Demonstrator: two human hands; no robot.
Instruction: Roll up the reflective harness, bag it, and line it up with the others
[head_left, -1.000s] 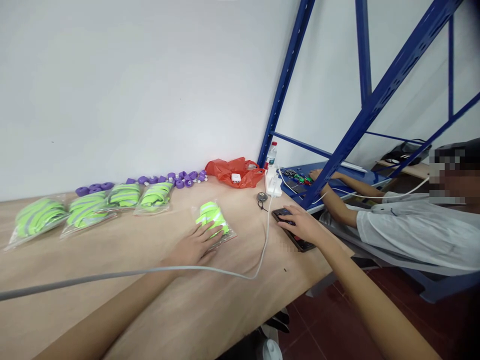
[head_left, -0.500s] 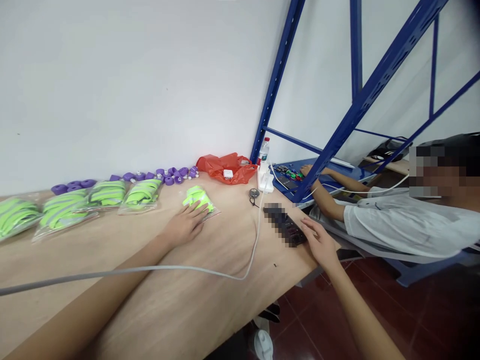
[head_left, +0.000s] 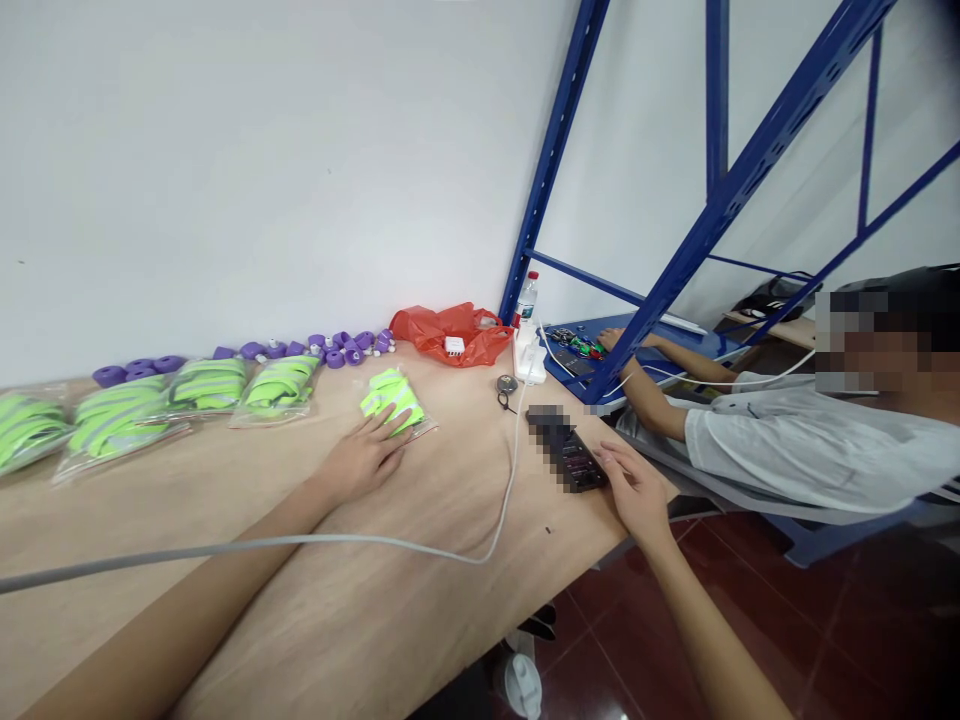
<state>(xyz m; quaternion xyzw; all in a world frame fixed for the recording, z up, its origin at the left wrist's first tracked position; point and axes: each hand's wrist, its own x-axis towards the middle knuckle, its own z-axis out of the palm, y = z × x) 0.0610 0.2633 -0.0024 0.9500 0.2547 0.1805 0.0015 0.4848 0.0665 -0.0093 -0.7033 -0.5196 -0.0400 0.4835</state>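
My left hand [head_left: 364, 456] lies on the table with its fingers stretched out. Its fingertips touch the near side of a clear plastic bag [head_left: 394, 400] that holds folded neon-yellow strap with grey stripes. To the right, my right hand [head_left: 636, 488] is by the table's edge, its fingers extended and loosely apart. They are at the right side of a black phone-like device [head_left: 582, 462], partly blurred out; whether they touch it I cannot tell. A grey cable [head_left: 360, 540] runs across the table above my left forearm.
Several similar bags [head_left: 274, 388] line the left, with purple rolls and small purple pieces [head_left: 352, 350] behind. A red plastic bag [head_left: 420, 335], white charger [head_left: 454, 346], power strip [head_left: 529, 362] and bottle [head_left: 528, 298] stand behind. A blue rack post [head_left: 675, 250] separates a seated person [head_left: 787, 440].
The view has shifted slightly. My left fingers have slid back a little toward the near edge of the bag, and my right hand has lowered slightly beside the black device.
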